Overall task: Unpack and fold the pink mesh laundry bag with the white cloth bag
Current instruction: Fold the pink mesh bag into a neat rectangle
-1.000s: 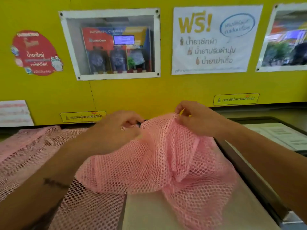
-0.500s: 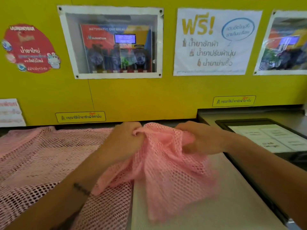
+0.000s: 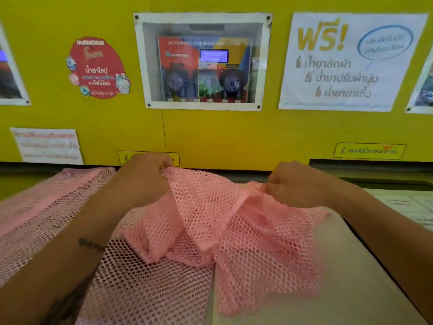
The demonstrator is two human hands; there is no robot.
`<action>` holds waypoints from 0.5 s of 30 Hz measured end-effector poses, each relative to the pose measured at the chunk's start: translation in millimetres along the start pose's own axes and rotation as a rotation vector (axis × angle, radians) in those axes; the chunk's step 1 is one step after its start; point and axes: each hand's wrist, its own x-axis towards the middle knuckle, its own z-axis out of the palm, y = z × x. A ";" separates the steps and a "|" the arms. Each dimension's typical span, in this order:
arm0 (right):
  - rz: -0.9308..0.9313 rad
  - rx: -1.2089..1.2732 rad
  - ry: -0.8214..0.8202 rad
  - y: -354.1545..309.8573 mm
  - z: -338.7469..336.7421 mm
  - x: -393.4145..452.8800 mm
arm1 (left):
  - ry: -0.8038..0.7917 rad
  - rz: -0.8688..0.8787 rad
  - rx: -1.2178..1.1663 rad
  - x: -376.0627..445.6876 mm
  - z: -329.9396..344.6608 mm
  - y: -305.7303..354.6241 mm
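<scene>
Pink mesh (image 3: 46, 219) covers left; white surface (image 3: 351, 277) right lies bare.

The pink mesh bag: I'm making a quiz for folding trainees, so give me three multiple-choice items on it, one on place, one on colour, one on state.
1. Where does the second sheet of pink mesh lie?
A. to the left, flat on the counter
B. pinned on the wall
C. over the right forearm

2. What colour is the wall behind the counter?
A. blue
B. yellow
C. grey

3. How is the pink mesh bag held?
A. loose, with no hand on it
B. by one hand only
C. pinched along its top edge by both hands

Answers:
1 A: the second sheet of pink mesh is spread on the counter, left.
2 B: the wall is yellow.
3 C: the left hand and right hand each grip the pink mesh bag.
</scene>
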 end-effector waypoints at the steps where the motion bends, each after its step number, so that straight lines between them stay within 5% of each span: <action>1: -0.058 0.005 -0.071 0.0 0.3 -5.0 | 0.055 -0.022 0.037 1.6 0.4 -6.8; 3: -0.118 0.008 -0.279 -8.3 0.6 -19.7 | -0.025 -0.094 0.191 2.6 -1.9 -17.8; 7: 0.023 -0.252 -0.485 -11.8 21.4 -35.3 | -0.603 -0.072 0.404 -21.1 -10.3 3.7; 11: 0.022 -0.252 -0.195 6.4 26.7 -20.2 | -0.523 0.288 0.112 -58.8 2.0 58.4; 15: 0.083 -0.032 0.203 25.0 -12.9 -10.6 | -0.764 0.415 0.038 -81.0 38.4 88.3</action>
